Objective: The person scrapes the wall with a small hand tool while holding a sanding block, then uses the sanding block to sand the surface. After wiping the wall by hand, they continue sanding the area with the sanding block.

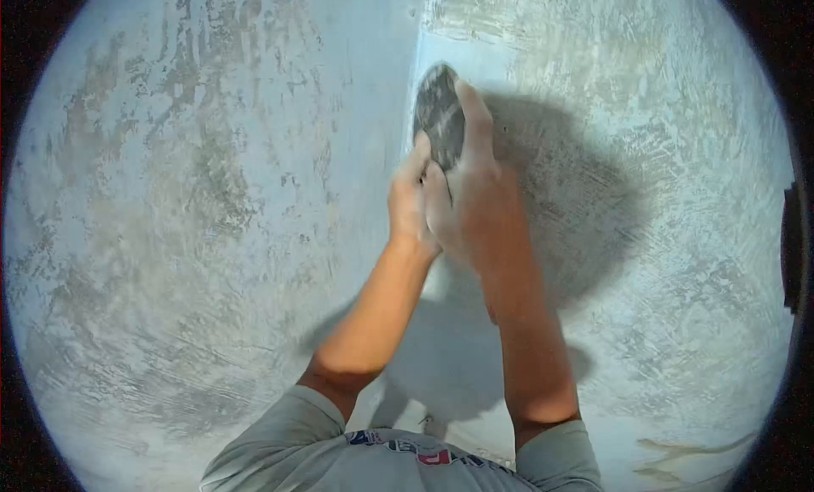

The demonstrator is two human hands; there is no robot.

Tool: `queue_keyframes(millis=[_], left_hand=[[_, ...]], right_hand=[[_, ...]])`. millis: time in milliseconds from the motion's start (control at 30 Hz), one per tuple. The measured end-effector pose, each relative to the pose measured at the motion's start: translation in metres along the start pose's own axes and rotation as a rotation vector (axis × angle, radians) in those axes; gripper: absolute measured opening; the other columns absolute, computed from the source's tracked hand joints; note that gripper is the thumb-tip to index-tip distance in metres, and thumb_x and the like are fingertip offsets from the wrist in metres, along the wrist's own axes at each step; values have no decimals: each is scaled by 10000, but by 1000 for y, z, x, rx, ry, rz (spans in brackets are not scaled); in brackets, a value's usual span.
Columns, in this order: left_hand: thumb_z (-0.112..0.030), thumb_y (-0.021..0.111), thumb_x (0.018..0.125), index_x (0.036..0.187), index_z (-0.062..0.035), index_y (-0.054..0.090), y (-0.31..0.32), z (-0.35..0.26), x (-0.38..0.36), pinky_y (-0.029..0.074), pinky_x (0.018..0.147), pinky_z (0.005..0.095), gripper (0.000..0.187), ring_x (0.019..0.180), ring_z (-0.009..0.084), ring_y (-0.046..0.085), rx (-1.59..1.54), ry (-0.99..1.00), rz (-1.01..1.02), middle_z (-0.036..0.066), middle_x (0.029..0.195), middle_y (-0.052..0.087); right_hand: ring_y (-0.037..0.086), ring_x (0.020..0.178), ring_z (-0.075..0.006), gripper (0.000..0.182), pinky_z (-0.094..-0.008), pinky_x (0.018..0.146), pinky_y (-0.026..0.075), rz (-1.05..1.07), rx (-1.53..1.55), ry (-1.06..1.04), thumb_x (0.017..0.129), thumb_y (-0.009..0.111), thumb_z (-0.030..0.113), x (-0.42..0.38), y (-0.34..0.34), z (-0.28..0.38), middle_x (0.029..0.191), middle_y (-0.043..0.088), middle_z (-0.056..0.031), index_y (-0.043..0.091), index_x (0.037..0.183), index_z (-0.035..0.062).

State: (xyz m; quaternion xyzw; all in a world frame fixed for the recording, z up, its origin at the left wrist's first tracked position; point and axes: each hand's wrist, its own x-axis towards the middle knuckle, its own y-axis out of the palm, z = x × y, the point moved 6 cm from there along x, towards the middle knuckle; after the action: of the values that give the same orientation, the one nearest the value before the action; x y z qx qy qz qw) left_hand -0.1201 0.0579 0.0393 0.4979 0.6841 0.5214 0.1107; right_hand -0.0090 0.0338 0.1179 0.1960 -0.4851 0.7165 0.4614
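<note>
Patchy plastered wall (195,195), grey shirt (339,458)

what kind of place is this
Probably a room under renovation or construction. Both hands, left hand and right hand, press a dark round sanding pad into a wall corner of patchy, unpainted plaster.

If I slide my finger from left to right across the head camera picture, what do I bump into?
Patchy plastered wall → left hand → right hand on the dark sanding pad → the hands' shadow → streaky wall.
</note>
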Motion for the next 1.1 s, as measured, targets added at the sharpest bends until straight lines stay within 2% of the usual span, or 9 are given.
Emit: queue_keyframes(millis=[200,267,367,467,700,800,833,933,1100], left_hand=[[-396,584,1118,1400,4,628,4,-6,-12,546,1006,383,491,1160,227,660,130,58,-105,110,1309,688],[-387,582,1117,1378,-1,626,2,-5,-2,550,993,381,468,1161,217,653,113,55,-29,114,1315,677],[-376,590,1113,1386,9,601,0,6,-16,552,988,377,473,1169,215,640,129,-28,-123,119,1321,662],[-379,601,1106,1380,5,601,5,29,-47,554,978,372,472,1162,210,636,174,32,-37,111,1286,662],[-419,604,1101,1352,-14,602,30,18,-30,561,977,387,477,1117,221,644,162,-29,-49,113,1228,661],[-412,590,1111,1363,2,596,24,28,-38,566,976,396,484,1134,219,649,205,6,-63,114,1233,668],[-405,586,1114,1362,7,594,22,33,-45,568,972,394,481,1132,215,650,203,12,-54,113,1230,669],[-375,582,1123,1357,17,597,28,25,-44,567,958,375,456,1109,194,655,240,37,-57,111,1229,676],[-380,601,1115,1350,17,608,32,20,-36,559,966,374,461,1113,200,657,240,-1,-96,122,1245,683]], right_hand=[[741,624,-444,830,-487,544,587,59,-3,27,1004,642,69,-1,1,6,680,694,-235,173,1689,65],[775,768,-424,822,-453,704,624,207,21,17,993,621,55,-2,-19,36,929,738,-273,201,1699,82],[760,1052,-425,815,-440,917,623,55,98,3,983,606,38,-16,-12,9,1257,694,-312,223,1700,88],[786,760,-435,820,-486,700,642,-204,34,-213,1010,622,42,-49,-10,-27,931,753,-301,173,1695,60],[792,788,-423,851,-478,728,652,-93,50,-18,1007,630,44,-28,-31,-10,1046,761,-296,139,1702,44],[676,1172,-429,808,-493,1001,560,-151,195,-36,993,614,47,-43,-28,-24,1395,579,-288,212,1693,77],[734,970,-420,821,-485,853,603,-230,62,-176,1002,616,52,-47,-29,-24,1188,673,-280,177,1696,52],[778,994,-449,805,-471,823,653,-217,20,-181,1014,585,45,-43,-34,-15,1295,661,-342,155,1693,14],[668,1295,-453,810,-500,1087,549,-186,199,-15,977,616,74,-39,-31,-23,1499,573,-307,235,1691,89]])
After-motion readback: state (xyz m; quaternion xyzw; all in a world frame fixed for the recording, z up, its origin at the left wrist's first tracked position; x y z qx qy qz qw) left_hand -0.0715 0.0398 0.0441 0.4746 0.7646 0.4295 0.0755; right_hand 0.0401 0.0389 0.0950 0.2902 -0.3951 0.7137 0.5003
